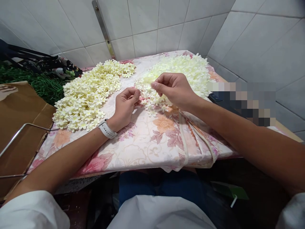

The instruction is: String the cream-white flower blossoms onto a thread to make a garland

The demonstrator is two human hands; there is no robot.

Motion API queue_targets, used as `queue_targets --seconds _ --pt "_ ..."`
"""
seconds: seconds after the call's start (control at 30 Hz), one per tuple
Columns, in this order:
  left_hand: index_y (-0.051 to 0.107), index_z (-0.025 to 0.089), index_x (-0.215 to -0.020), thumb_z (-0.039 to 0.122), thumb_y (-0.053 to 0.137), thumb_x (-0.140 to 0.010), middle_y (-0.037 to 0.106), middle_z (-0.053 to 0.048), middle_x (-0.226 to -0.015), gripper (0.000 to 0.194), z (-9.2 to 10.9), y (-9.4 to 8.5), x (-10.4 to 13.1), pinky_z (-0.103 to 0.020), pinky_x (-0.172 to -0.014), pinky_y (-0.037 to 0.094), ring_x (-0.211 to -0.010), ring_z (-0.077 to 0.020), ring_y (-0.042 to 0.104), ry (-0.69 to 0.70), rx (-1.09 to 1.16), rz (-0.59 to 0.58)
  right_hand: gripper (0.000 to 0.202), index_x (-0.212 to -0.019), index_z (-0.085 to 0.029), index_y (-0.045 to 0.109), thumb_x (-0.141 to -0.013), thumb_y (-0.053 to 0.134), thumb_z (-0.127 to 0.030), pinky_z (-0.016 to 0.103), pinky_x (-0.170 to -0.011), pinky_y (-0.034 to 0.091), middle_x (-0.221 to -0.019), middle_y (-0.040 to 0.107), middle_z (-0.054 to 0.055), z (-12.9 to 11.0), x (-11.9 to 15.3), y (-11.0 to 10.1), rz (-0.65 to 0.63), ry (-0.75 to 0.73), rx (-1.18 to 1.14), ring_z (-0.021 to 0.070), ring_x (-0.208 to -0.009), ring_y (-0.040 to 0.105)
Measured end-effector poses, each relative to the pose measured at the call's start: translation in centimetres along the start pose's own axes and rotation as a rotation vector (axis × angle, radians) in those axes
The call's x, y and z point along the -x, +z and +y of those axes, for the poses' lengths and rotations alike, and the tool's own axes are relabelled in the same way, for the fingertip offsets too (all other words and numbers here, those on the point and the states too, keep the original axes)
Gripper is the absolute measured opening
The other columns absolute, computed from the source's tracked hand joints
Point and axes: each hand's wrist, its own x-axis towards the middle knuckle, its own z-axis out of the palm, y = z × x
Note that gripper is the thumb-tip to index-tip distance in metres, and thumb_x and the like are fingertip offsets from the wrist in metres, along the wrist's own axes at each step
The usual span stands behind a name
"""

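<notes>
My left hand point(127, 105), a white watch point(107, 129) on its wrist, is closed in a pinch over the gap between two flower piles. My right hand point(175, 89) is also pinched, a little higher and to the right, in front of the white flower pile point(190, 68). Whatever is between the fingertips of either hand is too small to make out. To the left of my left hand lies a heap of cream-coloured flowers point(88, 95). A few loose white flowers point(152, 108) lie below and between my hands on the flowered tablecloth point(133, 146).
At the left edge are a brown cardboard box point(21, 117) with a metal wire frame, green grass-like strands point(40, 82) and a dark patterned cloth bag point(66, 66). A black device point(224, 101) lies at the right, partly blurred. Tiled walls point(145, 41) close off the back and right.
</notes>
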Motion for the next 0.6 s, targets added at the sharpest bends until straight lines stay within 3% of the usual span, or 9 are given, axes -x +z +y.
queue_targets --seconds 0.07,0.17,0.27,0.4,0.6 --pt "0.069 0.019 -0.085 0.036 0.085 -0.073 0.067 -0.001 -0.083 0.026 -0.2 0.0 -0.1 -0.021 -0.055 0.05 -0.063 -0.0088 0.058 0.013 -0.058 0.004 0.033 -0.069 -0.019 0.058 -0.083 0.078 -0.042 0.028 -0.055 0.036 -0.065 0.053 -0.001 -0.1 -0.1 -0.1 0.028 -0.018 0.015 0.011 -0.061 0.042" --pt "0.071 0.021 -0.103 0.027 0.086 -0.071 0.068 -0.005 -0.105 0.036 -0.2 0.1 -0.1 -0.022 -0.066 0.054 -0.078 -0.0112 0.063 0.092 -0.111 0.01 0.033 -0.069 -0.02 0.058 -0.082 0.078 -0.042 0.029 -0.055 0.035 -0.065 0.052 0.0 -0.3 0.0 0.0 0.078 -0.058 0.058 0.012 -0.062 0.043" --pt "0.072 0.021 -0.103 0.033 0.083 -0.076 0.069 -0.004 -0.095 0.031 0.0 0.4 0.3 -0.022 -0.069 0.054 -0.081 -0.0124 0.064 0.19 -0.138 0.009 0.033 -0.069 -0.02 0.059 -0.081 0.078 -0.044 0.028 -0.054 0.036 -0.066 0.054 0.0 -0.4 0.5 0.5 0.094 -0.092 0.092 0.0125 -0.063 0.045" --pt "0.073 0.019 -0.085 0.041 0.082 -0.077 0.067 -0.002 -0.077 0.026 0.3 0.6 1.0 -0.024 -0.066 0.05 -0.07 -0.0123 0.06 0.269 -0.205 -0.074 0.04 -0.07 -0.019 0.062 -0.078 0.078 -0.055 0.028 -0.052 0.038 -0.064 0.058 0.0 -0.4 1.0 1.1 0.038 -0.035 0.036 0.0117 -0.06 0.046" --pt "0.072 0.018 -0.071 0.051 0.071 -0.085 0.064 -0.002 -0.068 0.035 0.6 0.3 0.9 -0.027 -0.063 0.045 -0.065 -0.013 0.056 0.297 -0.282 -0.115 0.049 -0.07 -0.016 0.064 -0.067 0.083 -0.062 0.026 -0.053 0.04 -0.062 0.059 0.0 -0.5 0.9 1.0 -0.073 0.047 -0.16 0.0105 -0.059 0.051"
